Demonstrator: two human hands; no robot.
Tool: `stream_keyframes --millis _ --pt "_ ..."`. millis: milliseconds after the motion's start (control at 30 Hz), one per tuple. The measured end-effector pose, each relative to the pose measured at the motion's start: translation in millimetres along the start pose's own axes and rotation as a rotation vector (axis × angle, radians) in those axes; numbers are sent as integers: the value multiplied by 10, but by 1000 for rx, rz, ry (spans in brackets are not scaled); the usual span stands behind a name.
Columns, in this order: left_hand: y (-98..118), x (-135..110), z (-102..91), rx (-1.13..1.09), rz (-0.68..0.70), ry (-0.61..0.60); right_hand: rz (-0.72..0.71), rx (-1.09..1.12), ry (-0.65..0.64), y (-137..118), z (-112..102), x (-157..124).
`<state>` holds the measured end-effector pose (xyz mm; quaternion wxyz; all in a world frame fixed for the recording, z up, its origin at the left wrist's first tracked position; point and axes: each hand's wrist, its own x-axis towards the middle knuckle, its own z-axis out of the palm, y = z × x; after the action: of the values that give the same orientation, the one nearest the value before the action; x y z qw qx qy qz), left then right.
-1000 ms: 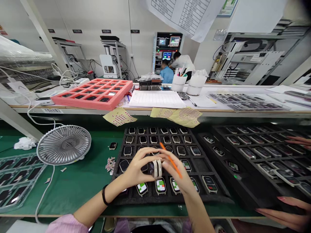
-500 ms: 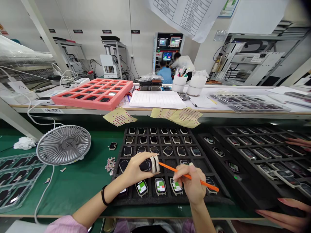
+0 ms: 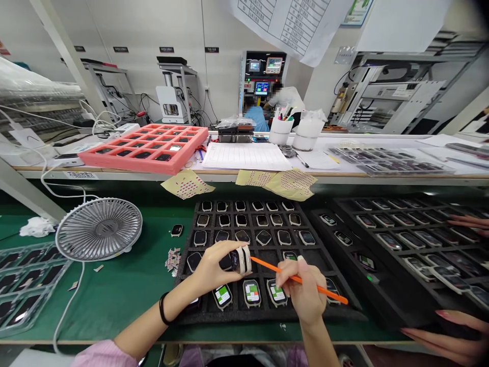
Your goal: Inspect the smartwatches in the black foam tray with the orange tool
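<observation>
Holding: the left hand (image 3: 216, 267) has a dark smartwatch (image 3: 234, 261) pinched in its fingers, pale band edges showing, just above a black foam tray (image 3: 184, 311).
Other hand: the right hand (image 3: 303, 290) grips an orange stick (image 3: 324, 288) pen-style, its tip right by the watch edge. Can't really tell if it's touching.
Just changed: the hands were bunched together around the watch a moment ago, now they're apart, with the stick lying flatter.
Tray: front-row watches (image 3: 252, 293) sit in their cells, showing green-and-red screens.
Nearby: a desk fan (image 3: 99, 229) on the left; a co-worker's hands (image 3: 446, 329) by a second black tray (image 3: 385, 300) on the right.
</observation>
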<state>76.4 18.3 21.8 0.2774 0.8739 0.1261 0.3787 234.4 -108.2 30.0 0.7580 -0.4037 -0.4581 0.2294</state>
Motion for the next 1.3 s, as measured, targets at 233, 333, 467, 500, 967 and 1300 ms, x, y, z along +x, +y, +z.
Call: stream_keyframes --millis 233,333,467,500,967,1300 --pt "1 -1 -1 14 19 14 8 -48 -15 -46 24 -12" --pt "-6 1 5 10 19 25 -4 -83 -14 -31 40 -29" --pt "-12 -5 8 2 -11 35 -39 -120 -5 7 68 -51" --pt "-11 -7 6 2 -17 33 -35 -128 -4 8 73 -53" --pt "77 33 -29 0 -11 17 9 -96 -71 -51 139 -48" --pt "96 44 -46 47 6 10 -18 -106 4 -9 132 -66"
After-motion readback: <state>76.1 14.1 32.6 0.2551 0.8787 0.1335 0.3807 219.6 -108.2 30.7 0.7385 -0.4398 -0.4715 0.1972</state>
